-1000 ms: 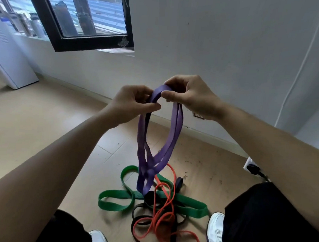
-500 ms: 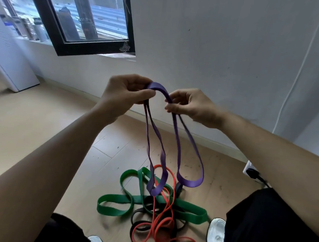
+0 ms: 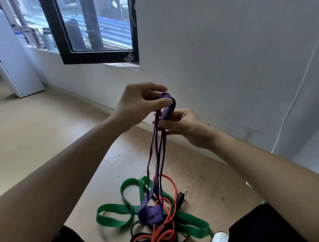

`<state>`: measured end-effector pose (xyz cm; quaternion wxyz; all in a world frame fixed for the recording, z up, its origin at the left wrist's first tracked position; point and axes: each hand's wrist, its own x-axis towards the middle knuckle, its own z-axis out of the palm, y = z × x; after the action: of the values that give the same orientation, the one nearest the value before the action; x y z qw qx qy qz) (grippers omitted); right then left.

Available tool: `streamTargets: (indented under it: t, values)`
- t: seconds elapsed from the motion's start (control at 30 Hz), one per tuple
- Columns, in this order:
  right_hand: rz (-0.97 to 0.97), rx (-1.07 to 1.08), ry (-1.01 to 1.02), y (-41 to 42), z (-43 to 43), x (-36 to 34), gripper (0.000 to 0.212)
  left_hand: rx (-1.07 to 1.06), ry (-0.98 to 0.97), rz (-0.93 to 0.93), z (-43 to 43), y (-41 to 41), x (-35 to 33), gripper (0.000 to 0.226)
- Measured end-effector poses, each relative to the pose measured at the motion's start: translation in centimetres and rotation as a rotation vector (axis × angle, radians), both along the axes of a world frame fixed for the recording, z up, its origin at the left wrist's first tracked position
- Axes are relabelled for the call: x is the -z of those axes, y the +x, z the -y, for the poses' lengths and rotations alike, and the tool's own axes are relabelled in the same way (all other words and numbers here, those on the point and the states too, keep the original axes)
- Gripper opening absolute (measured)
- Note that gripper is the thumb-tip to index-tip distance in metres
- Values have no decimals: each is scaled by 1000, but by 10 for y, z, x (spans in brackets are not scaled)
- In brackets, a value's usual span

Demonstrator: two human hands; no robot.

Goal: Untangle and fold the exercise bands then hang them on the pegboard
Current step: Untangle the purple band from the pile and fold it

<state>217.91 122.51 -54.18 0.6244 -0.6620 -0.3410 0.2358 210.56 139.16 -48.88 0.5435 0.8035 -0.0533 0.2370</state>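
Left hand (image 3: 139, 105) grip pinches purple band (image 3: 168, 110) top; right hand (image 3: 184, 126) grip holds strands below. Level hanging loops before next fold.

Purple band: we see a long, flat purple rubber loop band (image 3: 150, 213) folded over at its top. Our left hand (image 3: 137, 106) pinches the fold, and our right hand (image 3: 180, 125) grips the strands just below. The strands hang straight down, and the lower end is bunched and twisted over the pile. We cannot tell whether it touches the pile.
Green band: a wide, flat green rubber loop (image 3: 194, 224) lies in curves on the wooden floor (image 3: 43, 133), well off the wall edge.
Red band: a thin orange-red rubber loop (image 3: 172, 183) is coiled over the green one.
Black band: a black rubber loop (image 3: 180, 197) is tangled with the red one, and one end curls up at the pile's right.
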Motion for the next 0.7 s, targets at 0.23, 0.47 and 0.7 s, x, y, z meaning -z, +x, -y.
streamTargets:
  t: [0.23,0.47,0.7]
  values:
    - [25,51,-5,-9,-15,-2,25,-35,23,32,-7,-4,-3,35]
    - [-47,107,106,-5,-7,-13,23,127,-104,-258,-51,-18,25,46]
    - [-19,90,123,-8,-3,-18,14,258,31,-343,-30,-16,50,32]
